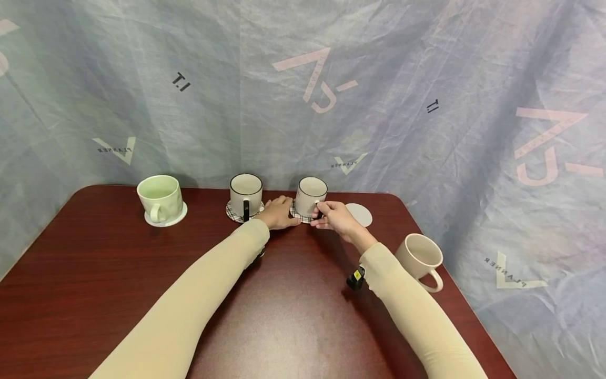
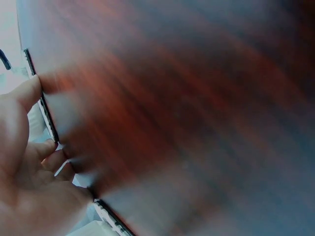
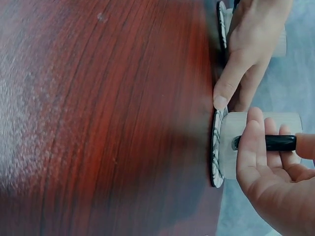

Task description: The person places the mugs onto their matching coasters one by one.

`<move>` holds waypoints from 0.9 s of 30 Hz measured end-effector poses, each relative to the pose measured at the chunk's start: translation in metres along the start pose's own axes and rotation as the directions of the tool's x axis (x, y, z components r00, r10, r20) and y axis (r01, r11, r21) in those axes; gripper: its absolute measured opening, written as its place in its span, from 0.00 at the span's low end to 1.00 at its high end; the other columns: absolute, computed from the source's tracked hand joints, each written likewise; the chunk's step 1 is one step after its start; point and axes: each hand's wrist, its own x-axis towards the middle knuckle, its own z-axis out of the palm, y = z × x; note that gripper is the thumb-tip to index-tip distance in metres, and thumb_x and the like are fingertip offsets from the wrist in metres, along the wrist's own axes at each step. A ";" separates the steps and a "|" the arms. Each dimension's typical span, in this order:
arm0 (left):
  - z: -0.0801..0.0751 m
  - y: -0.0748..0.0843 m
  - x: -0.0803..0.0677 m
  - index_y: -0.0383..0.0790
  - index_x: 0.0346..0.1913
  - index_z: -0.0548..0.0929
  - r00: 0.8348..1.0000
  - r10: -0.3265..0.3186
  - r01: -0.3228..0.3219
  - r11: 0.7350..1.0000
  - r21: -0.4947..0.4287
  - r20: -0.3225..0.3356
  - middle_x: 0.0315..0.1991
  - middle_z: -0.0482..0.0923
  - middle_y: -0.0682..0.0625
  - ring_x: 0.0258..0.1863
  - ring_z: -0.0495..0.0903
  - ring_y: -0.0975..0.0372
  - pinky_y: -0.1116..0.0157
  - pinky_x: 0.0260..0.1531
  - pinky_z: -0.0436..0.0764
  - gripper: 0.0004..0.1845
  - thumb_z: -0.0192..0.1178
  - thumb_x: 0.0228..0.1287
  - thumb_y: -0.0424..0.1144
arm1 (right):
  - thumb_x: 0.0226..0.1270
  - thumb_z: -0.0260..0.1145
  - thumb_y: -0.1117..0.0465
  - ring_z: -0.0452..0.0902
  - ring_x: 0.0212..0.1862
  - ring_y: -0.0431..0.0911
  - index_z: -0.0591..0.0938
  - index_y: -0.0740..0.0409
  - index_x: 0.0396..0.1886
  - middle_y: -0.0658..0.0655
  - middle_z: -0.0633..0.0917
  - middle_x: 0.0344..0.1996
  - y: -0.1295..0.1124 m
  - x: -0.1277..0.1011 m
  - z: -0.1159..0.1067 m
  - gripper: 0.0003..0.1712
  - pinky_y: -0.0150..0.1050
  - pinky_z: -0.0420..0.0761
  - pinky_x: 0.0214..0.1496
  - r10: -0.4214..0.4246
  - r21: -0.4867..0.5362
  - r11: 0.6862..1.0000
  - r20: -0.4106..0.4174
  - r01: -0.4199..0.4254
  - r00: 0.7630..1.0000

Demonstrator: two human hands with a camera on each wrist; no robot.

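My right hand (image 1: 338, 220) grips the black handle (image 3: 280, 142) of a white ribbed mug (image 1: 310, 195) with a dark rim. That mug sits upright on a round plaid coaster (image 3: 216, 147) with a dark edge. My left hand (image 1: 278, 213) reaches to the left side of this coaster, its thumb and fingers spread along the edge and touching it. In the left wrist view, the left hand (image 2: 29, 162) is against the coaster's edge (image 2: 47, 115). A matching mug (image 1: 246, 189) stands on another plaid coaster (image 1: 232, 212), just left of my left hand.
A pale green mug (image 1: 160, 196) stands on a white coaster (image 1: 177, 217) at the far left. Behind my right hand lies a white round coaster (image 1: 359, 215). A cream mug (image 1: 418, 255) stands near the right edge of the brown table (image 1: 293, 326). A printed grey cloth (image 1: 284, 95) hangs behind.
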 end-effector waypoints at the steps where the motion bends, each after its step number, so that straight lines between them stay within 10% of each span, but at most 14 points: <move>1: 0.001 -0.001 0.001 0.33 0.84 0.56 1.000 0.000 0.000 1.000 0.001 0.004 0.82 0.55 0.36 0.83 0.53 0.45 0.44 0.83 0.47 0.47 0.61 0.76 0.57 | 0.90 0.48 0.58 0.90 0.42 0.49 0.76 0.74 0.52 0.66 0.79 0.50 0.000 0.000 0.000 0.20 0.55 0.84 0.64 0.000 -0.003 1.000 -0.001 0.000 1.000; 27: -0.005 0.008 -0.024 0.29 0.83 0.55 0.998 0.031 -0.032 0.999 -0.023 -0.055 0.78 0.61 0.30 0.79 0.62 0.41 0.46 0.79 0.61 0.45 0.64 0.78 0.50 | 0.88 0.54 0.55 0.85 0.58 0.64 0.77 0.69 0.67 0.69 0.83 0.61 -0.016 -0.044 -0.029 0.24 0.42 0.88 0.53 -0.053 -0.174 0.984 -0.109 0.034 0.993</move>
